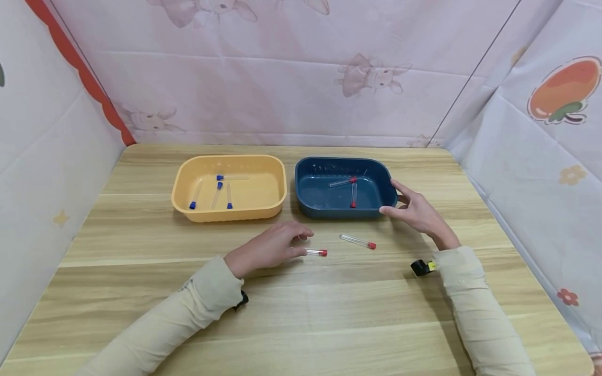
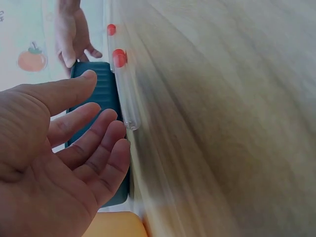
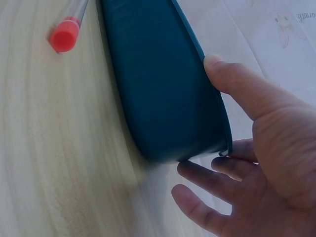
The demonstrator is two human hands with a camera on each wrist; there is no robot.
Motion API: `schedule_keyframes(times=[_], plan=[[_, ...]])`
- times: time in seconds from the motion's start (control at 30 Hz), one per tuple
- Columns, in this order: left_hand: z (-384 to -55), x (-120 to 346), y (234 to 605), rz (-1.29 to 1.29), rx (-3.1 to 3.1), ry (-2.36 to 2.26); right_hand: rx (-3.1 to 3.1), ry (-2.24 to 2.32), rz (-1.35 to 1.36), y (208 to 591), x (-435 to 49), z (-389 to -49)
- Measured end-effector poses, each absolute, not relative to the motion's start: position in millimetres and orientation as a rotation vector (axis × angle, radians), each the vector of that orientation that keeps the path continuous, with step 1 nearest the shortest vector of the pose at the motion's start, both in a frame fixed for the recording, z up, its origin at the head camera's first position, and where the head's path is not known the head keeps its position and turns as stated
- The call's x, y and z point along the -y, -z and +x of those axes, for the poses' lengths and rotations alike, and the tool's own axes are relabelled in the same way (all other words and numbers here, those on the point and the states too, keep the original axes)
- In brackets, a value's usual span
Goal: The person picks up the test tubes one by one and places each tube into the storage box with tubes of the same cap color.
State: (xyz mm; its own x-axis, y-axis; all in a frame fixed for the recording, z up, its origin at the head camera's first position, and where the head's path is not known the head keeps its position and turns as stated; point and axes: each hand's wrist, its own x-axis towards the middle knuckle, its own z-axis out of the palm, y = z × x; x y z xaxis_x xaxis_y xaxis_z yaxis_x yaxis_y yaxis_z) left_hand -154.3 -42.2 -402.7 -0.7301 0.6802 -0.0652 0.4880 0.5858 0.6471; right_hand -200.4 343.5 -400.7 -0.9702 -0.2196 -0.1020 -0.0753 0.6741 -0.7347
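My left hand (image 1: 269,247) is low over the table, its fingers loosely bent and parted. A clear test tube with a red cap (image 1: 316,253) lies right at its fingertips, the tube's far end hidden behind them. In the left wrist view, the palm (image 2: 54,182) holds nothing and the tube (image 2: 129,98) is just past the fingers. My right hand (image 1: 420,213) grips the right end of the dark blue bin (image 1: 338,213), thumb on the rim and fingers around the end wall. Another red-capped test tube (image 1: 357,241) lies in front of this bin.
Inside the blue bin lie two red-capped test tubes (image 1: 354,194). Left of it stands a yellow bin (image 1: 230,214) with several blue-capped test tubes (image 1: 229,196). Printed cloth walls (image 1: 291,99) rise behind and beside the wooden table (image 1: 338,324).
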Motion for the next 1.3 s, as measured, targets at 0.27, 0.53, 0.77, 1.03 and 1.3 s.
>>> schedule_keyframes(times=[0.27, 0.53, 0.77, 1.03, 1.3], plan=[[-155.7, 40.1, 410.3, 0.916, -2.526, -0.857, -2.699, 1.174, -0.232, 401.2, -344.4, -200.2], [-156.3, 37.2, 414.0, 0.879, -2.534, -0.866, -2.686, 1.180, -0.236, 400.9, -344.5, -200.8], [-155.7, 34.3, 416.1, 0.874, -2.543, -0.865, -2.682, 1.174, -0.236, 400.2, -345.3, -201.3], [-153.4, 32.2, 417.6, 0.878, -2.593, -0.832, -2.683, 1.170, -0.237, 399.9, -344.8, -201.5], [-151.5, 30.7, 416.8, 0.884, -2.612, -0.818, -2.685, 1.167, -0.236, 399.5, -343.9, -200.2]])
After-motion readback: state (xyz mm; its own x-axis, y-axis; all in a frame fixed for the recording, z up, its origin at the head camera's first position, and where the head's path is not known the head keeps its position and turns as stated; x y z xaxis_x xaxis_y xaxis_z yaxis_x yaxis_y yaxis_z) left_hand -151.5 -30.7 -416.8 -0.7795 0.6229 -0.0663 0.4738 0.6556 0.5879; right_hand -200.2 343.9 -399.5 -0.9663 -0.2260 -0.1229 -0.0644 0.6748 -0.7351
